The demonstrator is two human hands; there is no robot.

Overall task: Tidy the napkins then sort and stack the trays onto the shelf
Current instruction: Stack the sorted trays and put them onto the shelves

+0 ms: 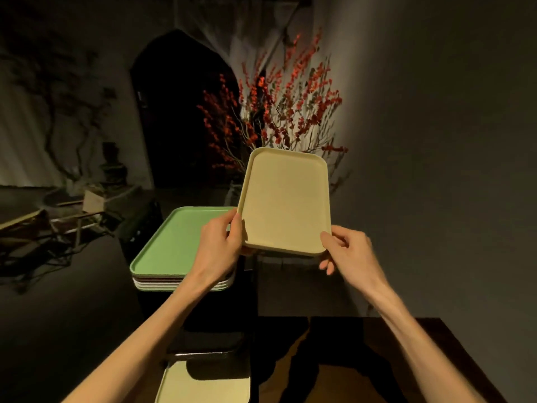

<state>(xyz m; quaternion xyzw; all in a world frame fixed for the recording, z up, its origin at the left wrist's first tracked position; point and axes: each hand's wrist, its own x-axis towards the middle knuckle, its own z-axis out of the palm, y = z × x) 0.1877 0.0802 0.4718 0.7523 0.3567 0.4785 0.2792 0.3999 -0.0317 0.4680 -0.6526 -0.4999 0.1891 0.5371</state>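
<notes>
In a dim room with grey walls, a tall dark arched doorway (180,112) fills the middle background, the largest shape in view. Just right of it rises a spray of bare branches with red blossoms (273,109), lit against the wall. Below the doorway stands a dark shelf unit (200,312), and on its top rests a stack of trays (177,274) whose uppermost one is a green tray (174,239); thin edges of pale and darker trays show beneath it. In front of the blossoms, raised above the right end of the shelf and tilted with its far edge higher, is a cream tray (286,199), smaller than the green one and held in the air by both hands. On a lower level near the bottom edge lies a pale yellow tray (203,385), partly shadowed. To the far left, a low table (23,219) carries dark, indistinct objects. The left hand (220,245) grips the cream tray's near left corner, thumb on the rim and fingers curled underneath. The right hand (345,251) pinches the near right corner, thumb on top, fingers below.
</notes>
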